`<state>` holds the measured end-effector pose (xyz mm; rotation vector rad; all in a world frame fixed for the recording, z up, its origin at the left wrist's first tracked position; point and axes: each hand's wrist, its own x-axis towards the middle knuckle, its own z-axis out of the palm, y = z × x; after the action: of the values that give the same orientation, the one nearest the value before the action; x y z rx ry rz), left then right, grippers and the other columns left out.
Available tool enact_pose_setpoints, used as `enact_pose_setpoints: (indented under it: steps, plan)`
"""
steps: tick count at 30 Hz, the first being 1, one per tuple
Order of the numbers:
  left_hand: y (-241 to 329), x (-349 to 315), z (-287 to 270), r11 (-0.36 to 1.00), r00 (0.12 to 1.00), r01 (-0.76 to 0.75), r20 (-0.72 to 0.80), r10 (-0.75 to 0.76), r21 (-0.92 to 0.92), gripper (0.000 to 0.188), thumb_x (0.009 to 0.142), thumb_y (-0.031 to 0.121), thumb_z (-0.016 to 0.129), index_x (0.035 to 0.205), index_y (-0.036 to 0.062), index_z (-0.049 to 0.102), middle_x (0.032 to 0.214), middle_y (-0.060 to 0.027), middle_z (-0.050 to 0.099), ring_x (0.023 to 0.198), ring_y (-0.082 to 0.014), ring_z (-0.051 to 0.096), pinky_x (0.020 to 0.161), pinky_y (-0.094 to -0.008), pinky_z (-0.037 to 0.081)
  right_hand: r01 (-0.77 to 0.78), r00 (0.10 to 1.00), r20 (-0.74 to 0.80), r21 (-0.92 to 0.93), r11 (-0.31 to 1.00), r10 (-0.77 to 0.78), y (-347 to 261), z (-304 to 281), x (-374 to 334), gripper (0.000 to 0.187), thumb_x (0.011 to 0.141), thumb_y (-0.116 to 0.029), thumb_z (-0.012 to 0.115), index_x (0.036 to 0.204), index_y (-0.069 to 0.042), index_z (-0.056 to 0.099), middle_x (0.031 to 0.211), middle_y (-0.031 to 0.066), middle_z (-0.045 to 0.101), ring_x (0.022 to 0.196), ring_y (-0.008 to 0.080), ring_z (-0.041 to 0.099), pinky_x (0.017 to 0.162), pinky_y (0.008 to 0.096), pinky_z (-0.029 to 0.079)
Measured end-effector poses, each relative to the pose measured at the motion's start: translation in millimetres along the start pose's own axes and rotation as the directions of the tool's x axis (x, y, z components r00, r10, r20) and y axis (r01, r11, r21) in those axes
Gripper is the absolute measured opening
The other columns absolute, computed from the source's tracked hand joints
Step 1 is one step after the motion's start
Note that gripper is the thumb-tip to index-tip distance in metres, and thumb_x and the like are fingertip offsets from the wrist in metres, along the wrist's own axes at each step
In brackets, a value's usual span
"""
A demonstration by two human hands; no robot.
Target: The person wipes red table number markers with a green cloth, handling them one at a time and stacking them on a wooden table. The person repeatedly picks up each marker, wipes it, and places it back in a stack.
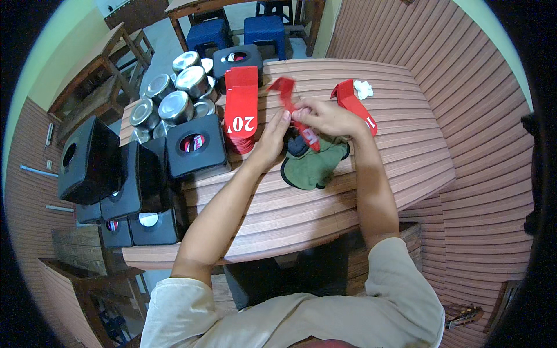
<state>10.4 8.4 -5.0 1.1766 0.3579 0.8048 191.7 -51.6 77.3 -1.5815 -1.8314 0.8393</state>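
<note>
Both my hands are together over the table, holding a bent red table sign (284, 90) whose upper part is blurred by motion. My right hand (332, 118) pinches its middle from the right. My left hand (272, 139) has its fingertips pressed against the sign's left edge; the fingers are partly hidden. Below them lies a green cloth (316, 167) with black edging, folded and soft. Left of my left hand stands a stack of red signs (242, 104) with white print. Another red sign (355, 107), bent, lies beyond my right forearm.
Several black tissue boxes (197, 146) are piled at the table's left. Silver round tins (176, 107) are stacked behind them. A crumpled white tissue (363, 89) lies at the right. Ribbed panelling (458, 93) borders the table (406, 168) there. Blue stools (264, 30) stand beyond.
</note>
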Motion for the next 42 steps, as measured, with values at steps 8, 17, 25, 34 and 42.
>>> enact_pose_setpoints:
  steps: [8,17,25,34,42]
  plan:
    - [1.3,6.5,-0.7,0.97,0.987,0.153,-0.018,-0.16,-0.19,0.041,0.111,0.022,0.047,0.146,-0.0005,0.05,0.126,-0.0121,0.067,0.112,-0.0211,0.068,0.097,-0.0371,0.058,-0.098,0.952,0.298,0.075,0.992,0.071,15.3,-18.9,-13.8,0.06,0.089,-0.025,0.081,0.135,0.002,0.054,0.121,0.012,0.062,0.11,0.0225,0.06,0.101,0.0341,0.051]
    - [3.8,4.4,-0.5,0.977,0.99,0.141,0.016,-0.141,-0.161,0.04,0.109,0.019,0.053,0.144,-0.0012,0.052,0.114,-0.0085,0.069,0.102,-0.0182,0.069,0.093,-0.0334,0.057,-0.114,0.936,0.312,-0.167,0.979,0.162,20.8,-2.1,-1.9,0.079,0.072,-0.035,0.093,0.133,-0.002,0.053,0.123,0.0153,0.064,0.111,0.0278,0.062,0.097,0.0382,0.05]
    - [-2.9,9.0,-3.9,0.958,0.977,0.185,-0.063,-0.203,-0.218,0.036,0.11,0.021,0.048,0.139,0.0,0.053,0.116,-0.0151,0.07,0.099,-0.0223,0.07,0.087,-0.0375,0.059,-0.243,0.969,-0.068,-0.096,0.965,0.237,29.7,-55.9,-37.6,0.033,0.09,-0.034,0.079,0.096,-0.003,0.072,0.084,0.0071,0.071,0.083,0.0168,0.065,0.077,0.0339,0.053]
    - [-3.3,12.6,-7.0,0.916,0.966,0.244,-0.004,-0.259,-0.32,0.069,0.107,0.065,0.025,0.115,0.0048,0.058,0.089,-0.0094,0.068,0.086,-0.0264,0.072,0.08,-0.0404,0.06,0.058,0.829,-0.546,0.303,0.951,0.123,9.3,-33.1,-8.4,0.03,0.099,-0.031,0.07,0.102,-0.001,0.072,0.09,0.0063,0.073,0.079,0.0118,0.065,0.072,0.0304,0.053]
    - [-4.6,10.3,-6.7,0.932,0.976,0.216,0.039,-0.214,-0.289,0.075,0.108,0.065,0.021,0.129,0.0018,0.056,0.111,-0.0153,0.07,0.103,-0.0277,0.07,0.093,-0.0416,0.057,-0.086,0.99,-0.103,0.086,0.993,0.094,-18.2,-4.6,-6.1,0.024,0.101,-0.024,0.069,0.114,-0.005,0.063,0.094,0.0014,0.067,0.092,0.0084,0.064,0.078,0.0279,0.052]
